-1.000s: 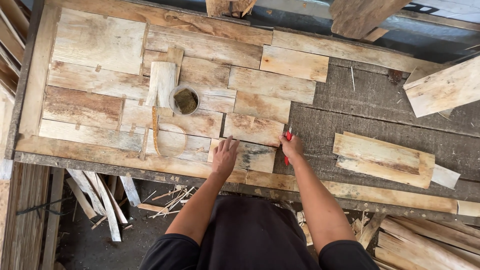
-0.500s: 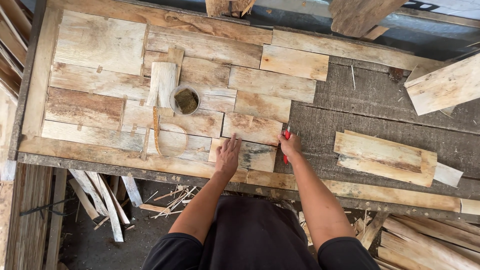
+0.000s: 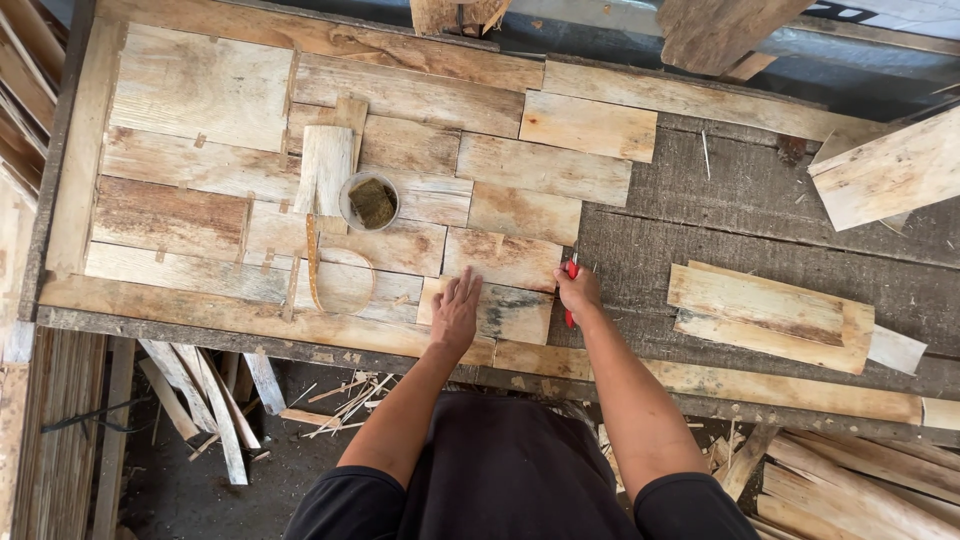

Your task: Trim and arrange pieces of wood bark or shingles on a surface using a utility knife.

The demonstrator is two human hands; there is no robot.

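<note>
Left hand (image 3: 457, 308) lies flat, fingers spread, grip released, pressing on a small pale rectangular wood piece w/ a dark stain (image 3: 503, 310) at the near edge of the patchwork of boards. Right hand (image 3: 578, 290) is clenched round a slim red-handled tool (image 3: 571, 290), held upright at the piece's right end; tool tip is hidden, can't tell what kind it is.

Around: the rough grey plank counter (image 3: 700, 220) carries a mosaic of weathered pale and brown boards, fitted edge to edge on the left and centre. A long pale strip (image 3: 250, 318) runs along the near edge, touching the small piece. Left of the hands sits a small round tin w/ brownish stuff inside (image 3: 369, 201), w/ an upright pale wood offcut (image 3: 325, 170) just beside it. A thin curved wood hoop (image 3: 340, 285) lies on the boards below the tin. To the right, well apart from the hands, a stack of two or three pale flat boards (image 3: 765, 310). Far right, a larger pale board (image 3: 885, 175) juts in tilted. Wood strips and splinters (image 3: 215, 400) litter the floor below the counter edge. Nothing lies between the hands and the piece.

Vs half a sec ago: left hand much the same spot, flat on the piece; right hand and red tool also about unchanged. Boards, tin, stack haven't moved.
</note>
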